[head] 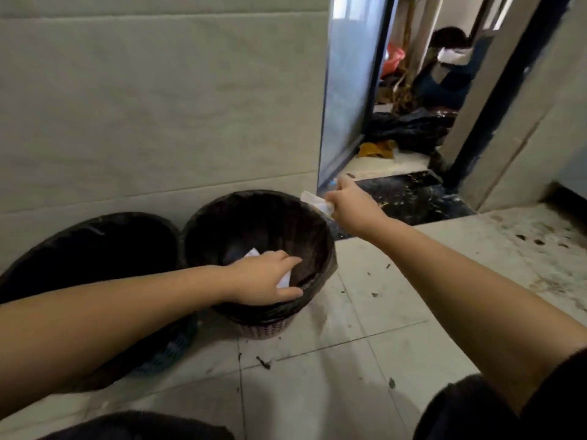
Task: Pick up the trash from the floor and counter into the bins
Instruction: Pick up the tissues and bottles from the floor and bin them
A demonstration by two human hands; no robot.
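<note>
**Both hands dropping paper into the lined bin**

From the head camera: the left hand (265,277) reaches over the near rim of the right-hand bin (222,214), fingers closed on a white paper scrap (284,280). Best to let go once it is well inside the liner. The right hand (347,206), arm outstretched, pinches a crumpled wrapper (314,200) at the far rim; it should come inward before release. A second bin (95,236) stands just beside, to the left.

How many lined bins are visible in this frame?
2. One bin stands against the wall under both hands; the other bin sits to its left, partly hidden behind the left forearm.
</note>
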